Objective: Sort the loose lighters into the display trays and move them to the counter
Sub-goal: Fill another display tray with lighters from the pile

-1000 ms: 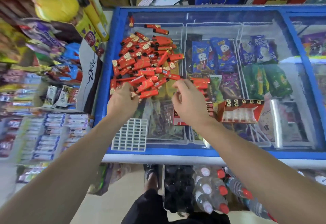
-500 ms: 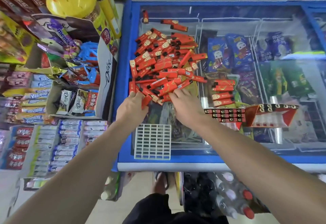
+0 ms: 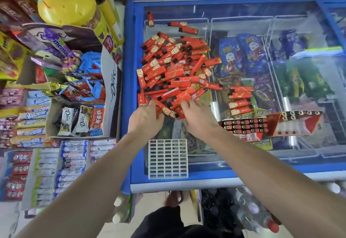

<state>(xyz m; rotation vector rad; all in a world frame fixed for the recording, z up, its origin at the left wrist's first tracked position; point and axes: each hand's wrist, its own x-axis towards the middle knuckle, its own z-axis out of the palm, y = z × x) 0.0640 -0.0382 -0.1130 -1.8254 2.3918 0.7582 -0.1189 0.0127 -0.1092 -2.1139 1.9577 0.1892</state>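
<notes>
Red lighters heaped on your freezer lid, trays beside them.
You have a loose pile of red lighters (image 3: 176, 73) lying criss-cross; four more lighters (image 3: 240, 100) lie stacked to its right. The white grid tray (image 3: 168, 159) sits empty nearest you; the part-filled red tray (image 3: 243, 126) stands right.

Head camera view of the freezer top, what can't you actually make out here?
- Fingertips of left hand and right hand: buried under the lighter pile, so the grip is unclear.
- White grid tray: its slot depth can't be read from above.
- Filled lighter tray: its count is too small to read.
</notes>
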